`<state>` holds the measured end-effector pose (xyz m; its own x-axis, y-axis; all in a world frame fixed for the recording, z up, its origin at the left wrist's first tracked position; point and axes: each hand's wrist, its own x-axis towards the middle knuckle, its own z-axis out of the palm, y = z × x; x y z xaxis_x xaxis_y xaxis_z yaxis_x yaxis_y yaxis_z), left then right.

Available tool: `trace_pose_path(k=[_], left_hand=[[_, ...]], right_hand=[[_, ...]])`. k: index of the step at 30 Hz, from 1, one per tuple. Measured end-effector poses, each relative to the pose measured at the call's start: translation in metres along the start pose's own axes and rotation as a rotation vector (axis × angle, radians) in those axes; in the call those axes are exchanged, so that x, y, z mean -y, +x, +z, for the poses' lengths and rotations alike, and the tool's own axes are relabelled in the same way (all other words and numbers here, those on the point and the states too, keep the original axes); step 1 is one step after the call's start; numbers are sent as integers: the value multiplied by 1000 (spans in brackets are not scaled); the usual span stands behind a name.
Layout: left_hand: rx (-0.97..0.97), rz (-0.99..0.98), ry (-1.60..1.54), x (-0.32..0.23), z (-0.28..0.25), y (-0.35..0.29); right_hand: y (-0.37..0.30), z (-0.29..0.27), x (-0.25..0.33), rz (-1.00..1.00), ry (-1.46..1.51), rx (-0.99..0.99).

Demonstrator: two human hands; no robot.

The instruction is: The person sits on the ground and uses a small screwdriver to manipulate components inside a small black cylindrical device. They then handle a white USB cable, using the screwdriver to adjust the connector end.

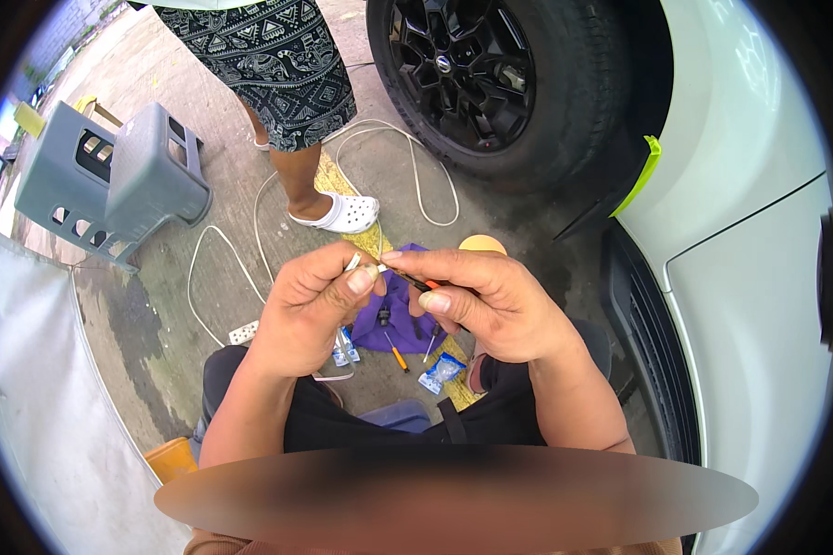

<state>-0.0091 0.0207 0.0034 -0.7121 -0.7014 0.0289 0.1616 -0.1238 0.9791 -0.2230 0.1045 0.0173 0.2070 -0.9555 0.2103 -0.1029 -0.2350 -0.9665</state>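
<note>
My left hand (pixel 310 301) pinches a thin white piece, perhaps a cable end (pixel 353 262), between thumb and forefinger. From the right, my right hand (pixel 495 301) meets it, closed on a slim tool with black and orange parts (pixel 431 285); its kind is mostly hidden by my fingers. The tool's tip is close to the white piece at my left fingertips, and I cannot tell whether they touch. Below both hands a purple cloth (pixel 400 314) lies on the ground, bearing a screwdriver with an orange handle (pixel 399 359) and another thin-shafted tool (pixel 431 342).
Blue-and-white packets (pixel 442 372) lie by the cloth. A white cord (pixel 254 208) loops over the concrete, near a white power strip (pixel 243 333). Grey stools (pixel 162 171) stand at left. A person in white clogs (pixel 347 215) stands ahead. A white car (pixel 750 240) with a black wheel (pixel 463 69) flanks the right.
</note>
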Motion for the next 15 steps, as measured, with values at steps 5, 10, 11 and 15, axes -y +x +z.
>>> trace_pose_path(k=[5, 10, 11, 15], left_hand=[[-69, 310, 696, 4, 6, 2], [-88, 304, 683, 7, 6, 0], [-88, 192, 410, 7, 5, -4], [-2, -26, -156, 6, 0, -8]], right_hand=[[-2, 20, 6, 231, 76, -154], [-5, 22, 7, 273, 170, -151], [-5, 16, 6, 191, 139, -87], [-4, 9, -1, 58, 79, 2]])
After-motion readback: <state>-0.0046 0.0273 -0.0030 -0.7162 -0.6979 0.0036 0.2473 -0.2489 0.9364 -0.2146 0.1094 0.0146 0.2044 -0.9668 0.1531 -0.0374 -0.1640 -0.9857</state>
